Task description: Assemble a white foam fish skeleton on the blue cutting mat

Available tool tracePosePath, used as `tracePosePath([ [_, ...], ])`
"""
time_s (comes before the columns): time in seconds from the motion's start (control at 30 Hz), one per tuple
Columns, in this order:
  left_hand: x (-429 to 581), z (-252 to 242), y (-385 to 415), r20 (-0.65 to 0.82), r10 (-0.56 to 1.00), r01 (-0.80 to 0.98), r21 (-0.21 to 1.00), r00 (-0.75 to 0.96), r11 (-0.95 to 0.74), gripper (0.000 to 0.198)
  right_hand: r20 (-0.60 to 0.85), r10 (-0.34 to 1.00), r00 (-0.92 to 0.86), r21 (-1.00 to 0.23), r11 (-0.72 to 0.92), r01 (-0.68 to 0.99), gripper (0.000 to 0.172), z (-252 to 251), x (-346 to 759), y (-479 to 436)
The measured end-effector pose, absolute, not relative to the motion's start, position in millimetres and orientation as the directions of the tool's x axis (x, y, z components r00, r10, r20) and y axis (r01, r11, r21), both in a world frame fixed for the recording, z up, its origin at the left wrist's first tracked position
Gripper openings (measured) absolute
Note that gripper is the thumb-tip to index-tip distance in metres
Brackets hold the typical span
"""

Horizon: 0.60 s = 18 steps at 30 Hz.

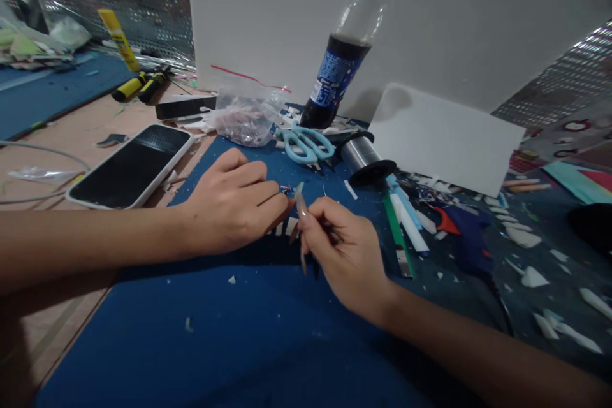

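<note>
My left hand (239, 201) is closed with its knuckles up, over the blue mat (229, 331). At its fingertips shows a small shiny piece (286, 189), too small to name. My right hand (347, 248) is closed in a pinch just to the right, its fingertips almost meeting the left ones. Long pale pointed shapes that look like fingernails stand out from its fingertips. What the right fingers hold, if anything, is hidden. A thin wire end (324, 190) rises just behind the right hand. Behind the hands lie light-blue scissors (306, 143) and a spool of silvery wire (364, 158).
A bottle of dark drink (339, 57) stands behind the scissors, beside a zip bag (246, 116). A phone (131, 166) lies left. On the right are a glue gun (466, 236), a green strip (396, 229), a white sheet (449, 137) and scattered white scraps.
</note>
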<state>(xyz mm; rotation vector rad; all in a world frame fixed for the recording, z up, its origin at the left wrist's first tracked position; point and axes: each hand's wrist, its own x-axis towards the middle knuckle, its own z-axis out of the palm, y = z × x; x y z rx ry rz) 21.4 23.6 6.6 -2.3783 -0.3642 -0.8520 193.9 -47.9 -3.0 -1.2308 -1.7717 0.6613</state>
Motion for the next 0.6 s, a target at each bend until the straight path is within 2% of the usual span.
tracePosePath([
  [0.2,20.9,7.9,21.7,0.615,0.016,0.403,-0.496,0.788,-0.769,0.027,0.348,0.928,-0.136,-0.783,0.368,0.501,0.027,-4.1,193.9,-46.6],
  [0.47,20.3,12.2,20.4,0.58,-0.005,0.346,-0.492,0.814,-0.799,0.025,0.316,0.94,-0.127,-0.801,0.336,0.496,0.025,-3.1,193.3,-47.3],
  [0.6,20.0,12.7,20.2,0.615,-0.019,0.366,-0.493,0.789,-0.789,0.024,0.306,0.943,-0.129,-0.825,0.33,0.458,0.027,-2.7,193.3,-47.8],
])
